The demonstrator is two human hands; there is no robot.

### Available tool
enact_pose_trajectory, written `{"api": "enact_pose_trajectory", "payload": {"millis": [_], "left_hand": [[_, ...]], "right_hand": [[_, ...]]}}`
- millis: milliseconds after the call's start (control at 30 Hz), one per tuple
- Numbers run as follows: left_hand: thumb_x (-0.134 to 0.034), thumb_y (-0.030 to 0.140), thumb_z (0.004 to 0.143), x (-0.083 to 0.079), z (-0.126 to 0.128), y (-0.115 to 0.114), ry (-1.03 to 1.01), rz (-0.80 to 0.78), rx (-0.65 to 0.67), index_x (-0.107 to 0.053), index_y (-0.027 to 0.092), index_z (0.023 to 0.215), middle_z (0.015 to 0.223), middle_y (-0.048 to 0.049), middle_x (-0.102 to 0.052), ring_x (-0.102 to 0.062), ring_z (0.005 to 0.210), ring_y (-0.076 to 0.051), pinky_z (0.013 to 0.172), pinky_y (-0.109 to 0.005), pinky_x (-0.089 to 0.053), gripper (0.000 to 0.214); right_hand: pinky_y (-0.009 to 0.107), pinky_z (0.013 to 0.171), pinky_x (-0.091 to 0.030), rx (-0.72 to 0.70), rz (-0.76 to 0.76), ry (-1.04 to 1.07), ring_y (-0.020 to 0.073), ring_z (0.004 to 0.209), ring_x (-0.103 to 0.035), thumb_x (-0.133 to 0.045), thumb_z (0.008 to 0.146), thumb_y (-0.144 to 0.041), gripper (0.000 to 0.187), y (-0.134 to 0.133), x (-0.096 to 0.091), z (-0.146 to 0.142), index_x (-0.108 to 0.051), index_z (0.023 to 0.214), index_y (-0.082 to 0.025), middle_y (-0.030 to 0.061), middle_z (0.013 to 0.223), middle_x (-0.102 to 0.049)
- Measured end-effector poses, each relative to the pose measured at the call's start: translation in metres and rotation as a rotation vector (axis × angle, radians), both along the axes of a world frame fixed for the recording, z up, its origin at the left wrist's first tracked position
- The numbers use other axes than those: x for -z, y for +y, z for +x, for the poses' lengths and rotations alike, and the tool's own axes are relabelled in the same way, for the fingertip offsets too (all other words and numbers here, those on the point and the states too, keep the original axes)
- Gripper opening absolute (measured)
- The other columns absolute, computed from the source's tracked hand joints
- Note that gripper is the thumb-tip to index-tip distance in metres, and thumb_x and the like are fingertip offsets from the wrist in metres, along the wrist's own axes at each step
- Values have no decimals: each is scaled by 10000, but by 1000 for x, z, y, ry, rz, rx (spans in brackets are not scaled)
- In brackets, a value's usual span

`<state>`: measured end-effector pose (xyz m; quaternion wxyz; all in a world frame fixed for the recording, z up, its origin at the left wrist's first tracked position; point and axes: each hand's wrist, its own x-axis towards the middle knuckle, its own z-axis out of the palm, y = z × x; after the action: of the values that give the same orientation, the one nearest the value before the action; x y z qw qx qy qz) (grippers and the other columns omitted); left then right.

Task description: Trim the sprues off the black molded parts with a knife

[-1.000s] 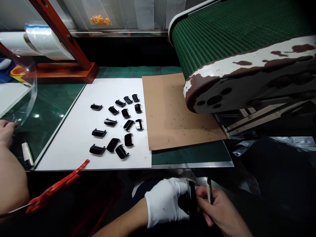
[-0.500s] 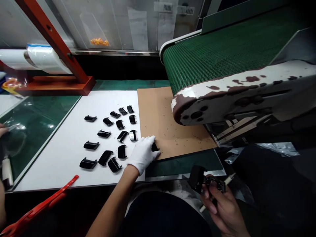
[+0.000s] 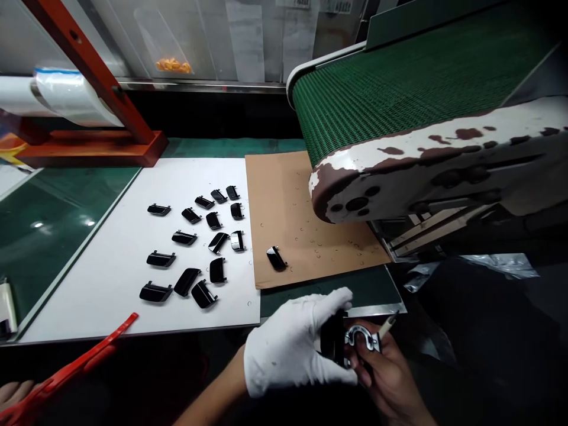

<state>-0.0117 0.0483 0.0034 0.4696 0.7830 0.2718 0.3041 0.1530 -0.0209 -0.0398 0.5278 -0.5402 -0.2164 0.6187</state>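
Note:
My left hand (image 3: 295, 340), in a white glove, has its fingers and thumb around a glossy black plastic part (image 3: 331, 337) at the front edge. On that part's right side is a shiny U-shaped piece (image 3: 361, 335). My bare right hand (image 3: 386, 373) grips the same part from the right. A slim white stick-like tool (image 3: 389, 323) pokes out from its fingers; its kind is unclear. One similar black part (image 3: 277, 258) lies alone on the brown sheet (image 3: 284, 195). Several more, such as a black part (image 3: 204, 294), are spread over the white sheet (image 3: 110, 278).
A green conveyor belt (image 3: 381, 94) overhangs the table at right. Tiny curved shavings dot the brown sheet. A red strap-like piece (image 3: 84, 364) crosses the front left, with another person's hand (image 3: 15, 393) beside it. Film rolls (image 3: 73, 97) sit on an orange-red stand (image 3: 89, 148).
My left hand has let go of a black part on the brown sheet and moved right and toward me, closing on the part in my right hand. The other person's hand has shifted.

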Motion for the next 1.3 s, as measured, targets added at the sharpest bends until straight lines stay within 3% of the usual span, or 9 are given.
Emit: {"api": "enact_pose_trajectory", "payload": {"millis": [133,300,467,600,733,867,1033,1167,1300], "left_hand": [[-850,357,688,4,-2,0,71,37,-50,-383,249,1413,1168,-88,-670,-672,1004,-253,885,-364,-559,868],[-827,353,727,18,-7,2,201,163,-174,-371,217,1396,1170,-115,-652,-656,1019,-262,900,-390,-554,820],[-799,319,761,30,-15,3,249,308,-137,-282,255,1432,1220,-112,-639,-611,1096,-294,928,-421,-536,850],[-722,292,831,33,-20,-1,238,352,-93,-222,255,1456,1220,-119,-638,-604,1126,-291,930,-416,-537,801],[-695,330,853,47,-19,-13,183,327,-110,-242,269,1455,1242,-102,-646,-600,1163,-296,997,-447,-503,756],[-754,348,773,67,-12,-34,156,262,-185,-369,248,1392,1181,-100,-677,-651,1081,-287,926,-401,-559,735],[-824,357,692,85,-9,-62,101,213,-267,-405,243,1373,1168,-97,-696,-656,1108,-296,998,-424,-526,807],[-828,431,680,70,-8,-68,47,204,-267,-437,222,1357,1169,-97,-699,-645,1130,-301,997,-403,-528,809],[-676,366,863,22,-1,-51,-111,118,58,-503,228,1299,1205,-88,-684,-656,1112,-233,1001,-302,-502,489]], "right_hand": [[152,350,-208,0,12,-28,11,314,-316,-825,653,-493,354,2,-5,1,-710,732,-168,-12,461,-574],[192,337,-270,35,33,-230,26,313,-349,-721,743,-568,426,5,-15,11,-740,931,-187,74,668,-717],[233,424,-401,-138,-38,-398,135,442,-555,-777,707,-516,438,11,-21,15,-730,959,-161,33,524,-665],[201,378,-283,-296,-137,-377,40,351,-385,-755,707,-568,504,16,-26,17,-724,946,-126,68,643,-714],[181,387,-197,-378,-185,-261,12,348,-334,-764,700,-562,468,17,-24,19,-724,842,-118,35,600,-676],[182,389,-112,-448,-213,-139,-28,335,-231,-768,699,-551,463,12,-12,20,-702,632,-98,18,543,-632],[168,366,-90,-520,-228,30,-36,329,-202,-784,711,-494,427,1,7,26,-688,607,-91,-2,491,-579],[147,314,-87,-553,-243,178,-43,294,-171,-797,641,-575,477,-12,23,27,-650,642,-121,-14,495,-571],[140,272,-136,-595,-189,271,-19,242,-154,-796,515,-669,542,-24,33,16,-587,644,-186,-124,372,-355]]}}
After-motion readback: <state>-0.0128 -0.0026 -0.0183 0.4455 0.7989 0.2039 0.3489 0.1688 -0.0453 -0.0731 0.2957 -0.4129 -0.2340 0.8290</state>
